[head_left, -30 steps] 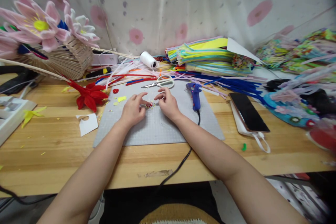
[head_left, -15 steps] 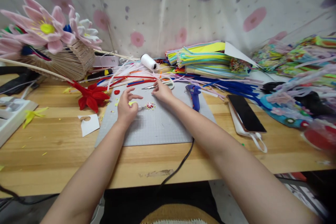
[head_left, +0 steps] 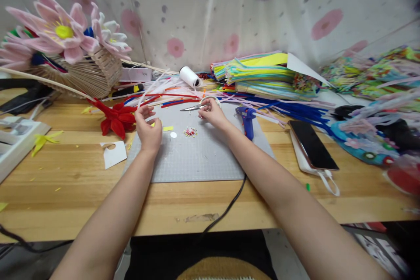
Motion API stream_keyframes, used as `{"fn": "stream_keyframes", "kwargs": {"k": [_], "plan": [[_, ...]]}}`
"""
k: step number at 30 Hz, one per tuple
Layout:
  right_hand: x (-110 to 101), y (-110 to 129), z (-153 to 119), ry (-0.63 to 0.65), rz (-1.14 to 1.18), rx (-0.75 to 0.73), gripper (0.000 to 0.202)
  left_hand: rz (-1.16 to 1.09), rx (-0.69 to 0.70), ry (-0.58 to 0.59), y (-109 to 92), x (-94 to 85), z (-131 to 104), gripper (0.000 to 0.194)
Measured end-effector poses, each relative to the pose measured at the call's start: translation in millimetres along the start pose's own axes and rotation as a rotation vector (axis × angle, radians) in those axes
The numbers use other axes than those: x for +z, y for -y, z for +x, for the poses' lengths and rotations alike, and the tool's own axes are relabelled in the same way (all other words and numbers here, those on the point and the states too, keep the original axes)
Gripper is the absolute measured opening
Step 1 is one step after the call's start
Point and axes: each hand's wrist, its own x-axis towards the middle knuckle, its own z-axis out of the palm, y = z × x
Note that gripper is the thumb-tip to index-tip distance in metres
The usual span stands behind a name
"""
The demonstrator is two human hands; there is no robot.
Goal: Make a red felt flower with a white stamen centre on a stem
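My left hand (head_left: 148, 130) is over the left part of the grey cutting mat (head_left: 197, 166), its fingers bent and apart from the thumb, with nothing visible in them. Beside it lie a yellow strip (head_left: 168, 128) and a small white disc (head_left: 173, 135). My right hand (head_left: 214, 114) is at the back of the mat, thumb and fingertips pressed together; whatever is between them is too small to make out. Right by those fingers lie scissors (head_left: 192, 108), their handles partly hidden behind the hand. Between both hands sits a small red, white and yellow starburst piece (head_left: 190, 132).
A blue glue gun (head_left: 246, 121) stands on the mat's right side, its black cord running off the front edge. A phone (head_left: 313, 144) lies further right. Left are a red fuzzy flower (head_left: 118, 120) and a cut white card (head_left: 114, 154). Pipe cleaner bundles (head_left: 262, 72) line the back.
My left hand has moved left, away from the starburst piece, uncovering the white disc and covering the small red piece. The right hand has shifted slightly right. The view has shifted a little.
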Motion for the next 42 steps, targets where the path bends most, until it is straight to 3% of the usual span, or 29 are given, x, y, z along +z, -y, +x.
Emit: {"fn": "stream_keyframes", "kwargs": {"k": [5, 10, 13, 15, 17, 19, 22, 28, 36, 42], "plan": [[-17.4, 8.6, -14.5, 0.045, 0.164, 0.059, 0.032, 0.052, 0.006, 0.052, -2.9, 2.2, -5.3, 0.045], [-34.8, 5.8, -14.8, -0.034, 0.192, 0.065, 0.029, 0.073, 0.003, 0.146, -2.3, 5.8, -2.5, 0.044], [-36.5, 1.1, -13.5, -0.026, 0.160, 0.086, 0.030, 0.126, 0.041, 0.432, -5.1, 19.4, 6.6, 0.047], [-34.4, -1.0, -13.8, -0.024, 0.155, 0.091, 0.031, 0.189, 0.171, 0.704, -10.2, 34.1, 13.3, 0.053], [-32.4, -1.5, -14.6, -0.032, 0.158, 0.085, 0.031, 0.296, 0.299, 0.894, -16.6, 50.2, 18.9, 0.058], [-32.6, -0.4, -15.4, -0.043, 0.159, 0.066, 0.031, 0.447, 0.375, 1.031, -22.5, 63.6, 23.2, 0.060], [-38.2, 3.3, -18.0, -0.062, 0.163, 0.030, 0.030, 0.637, 0.419, 1.139, -26.3, 72.7, 28.4, 0.060], [-49.8, 9.0, -35.5, -0.036, 0.116, -0.008, 0.028, 0.802, 0.512, 1.082, -14.0, 58.9, 41.0, 0.061], [-63.1, -0.4, -67.4, 0.167, -0.038, 0.108, 0.030, 0.778, 0.511, 0.995, 4.5, 37.5, 46.1, 0.061], [-69.7, -4.9, -68.0, 0.125, -0.118, 0.079, 0.029, 0.685, 0.441, 0.872, 4.6, 34.6, 43.8, 0.061]]}}
